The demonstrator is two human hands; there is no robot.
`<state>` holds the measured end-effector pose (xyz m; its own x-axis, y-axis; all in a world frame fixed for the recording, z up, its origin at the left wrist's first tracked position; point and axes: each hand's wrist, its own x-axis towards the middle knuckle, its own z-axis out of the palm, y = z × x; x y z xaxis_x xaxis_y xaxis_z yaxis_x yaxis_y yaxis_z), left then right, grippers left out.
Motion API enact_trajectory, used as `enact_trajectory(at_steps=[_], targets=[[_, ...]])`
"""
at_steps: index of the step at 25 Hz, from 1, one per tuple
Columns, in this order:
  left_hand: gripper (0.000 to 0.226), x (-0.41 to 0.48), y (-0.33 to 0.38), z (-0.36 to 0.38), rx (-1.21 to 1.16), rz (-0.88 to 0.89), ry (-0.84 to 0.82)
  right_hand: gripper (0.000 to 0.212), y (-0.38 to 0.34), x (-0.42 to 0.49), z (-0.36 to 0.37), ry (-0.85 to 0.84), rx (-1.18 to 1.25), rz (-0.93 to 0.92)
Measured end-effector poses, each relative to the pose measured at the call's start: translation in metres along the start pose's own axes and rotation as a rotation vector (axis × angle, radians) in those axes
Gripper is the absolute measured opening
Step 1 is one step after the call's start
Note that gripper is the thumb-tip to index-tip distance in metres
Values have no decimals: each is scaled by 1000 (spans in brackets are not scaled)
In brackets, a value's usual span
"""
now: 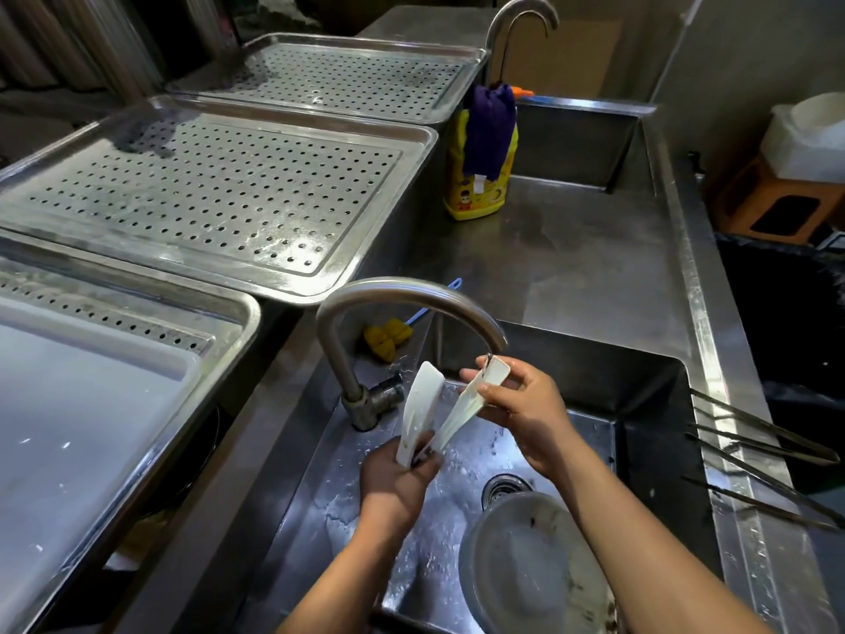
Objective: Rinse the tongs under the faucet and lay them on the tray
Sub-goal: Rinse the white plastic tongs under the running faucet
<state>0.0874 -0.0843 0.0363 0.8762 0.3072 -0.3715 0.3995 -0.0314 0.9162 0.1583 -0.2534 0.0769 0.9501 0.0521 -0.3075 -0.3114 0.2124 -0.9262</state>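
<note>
White plastic tongs (423, 411) stand spread open over the sink (649, 432), just below the spout of the curved steel faucet (402, 290). My left hand (395, 482) grips them at the hinge end, low down. My right hand (526, 407) pinches the tip of the right arm right under the spout. The left arm of the tongs points up, free. Whether water is running I cannot tell; the sink floor is wet. A perforated steel tray (411, 144) lies on the counter behind the faucet, to the left.
A second perforated tray (475, 54) sits further back; a third tray (247, 313) with a white board is at the near left. A steel bowl (530, 565) lies in the sink. Metal tongs (768, 437) rest on the right rim. Yellow bottle (480, 189), yellow brush (388, 338).
</note>
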Motion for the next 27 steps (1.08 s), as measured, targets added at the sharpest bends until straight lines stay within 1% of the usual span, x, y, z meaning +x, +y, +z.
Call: enact_trajectory(at_steps=[5,7,9,10,12,13,14,15,16,17,19,20,21,22,23,24,25,26,27], targets=[[34,6,7,15,-31,-10,-92,29,-4,4,-7,91,15,-82],[33,5,9,18,44,9,-115,27,2,9,-11,134,-19,-63],[36,0,11,18,115,19,-174,26,11,13,-12,178,-55,-9],[36,-4,12,16,113,16,-214,29,16,15,-12,177,-58,25],[22,-12,13,12,72,-12,-270,48,25,12,-8,170,-11,106],[16,-16,14,11,62,-42,-286,53,32,7,-7,187,-68,103],[18,-18,15,11,69,-70,-293,50,37,1,-6,227,-198,48],[22,-19,16,12,92,-95,-297,39,43,-6,-4,270,-312,-26],[24,-20,18,14,130,-106,-307,25,47,-15,-3,281,-368,-88],[23,-21,21,17,173,-96,-324,18,47,-24,1,232,-292,-88],[16,-21,24,22,237,-7,-382,17,48,-38,11,37,-127,-8],[23,-22,24,24,276,64,-416,19,46,-42,15,-42,-91,25],[31,-22,24,26,325,126,-443,30,47,-42,15,-69,-161,11],[37,-22,23,26,374,150,-452,38,44,-40,14,-75,-208,9],[39,-21,23,26,431,137,-439,37,41,-34,12,-37,-223,15],[35,-20,23,26,476,108,-420,26,35,-28,11,-3,-183,41],[27,-19,23,26,516,82,-402,14,32,-21,9,21,-149,70],[20,-17,24,26,538,82,-395,8,31,-15,7,45,-117,97],[18,-14,26,26,552,101,-401,7,30,-12,6,31,-90,107]])
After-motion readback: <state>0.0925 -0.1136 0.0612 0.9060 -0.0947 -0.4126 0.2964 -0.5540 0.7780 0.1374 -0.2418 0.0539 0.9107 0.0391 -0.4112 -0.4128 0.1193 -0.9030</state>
